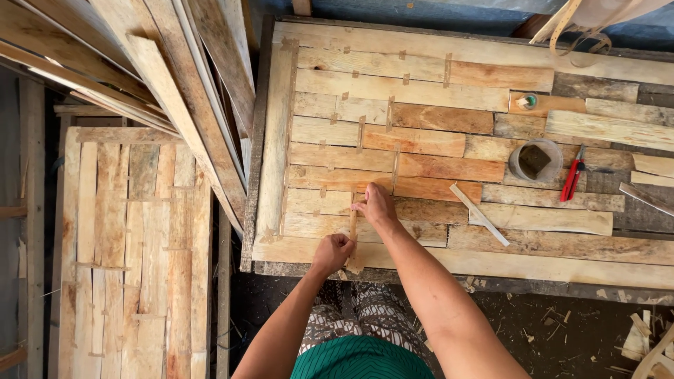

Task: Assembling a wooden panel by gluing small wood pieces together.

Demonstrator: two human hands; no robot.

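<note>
Two hands at the near edge of the panel, both on one thing: a narrow strip of tape (353,223), tan, running straight up and down across a seam between boards. My left hand (331,253) is curled into a loose fist at the strip's lower end, fingers pinched on it; below that fist a short tail of the strip hangs over the panel's front edge. My right hand (377,205) is at the strip's upper end, fingertips pressed flat on it, not wrapped round anything. So the strip lies between the two hands, taut as far as I can judge, touching the wood along its length. The wooden panel (435,133) is a patchwork of pale and reddish veneer pieces, joined by many short bits of the same tan tape. To the right of my right hand a loose pale wooden stick (479,214) lies slantwise on the boards. Further right, well apart, a tape roll (536,161) sits flat, with red-handled scissors (572,177) just beside it, and a small green-topped object (528,102) above. A second, lower panel (133,245) lies to the left, long planks (175,84) leaning over it. Dirt floor (547,330) with scraps below.
</note>
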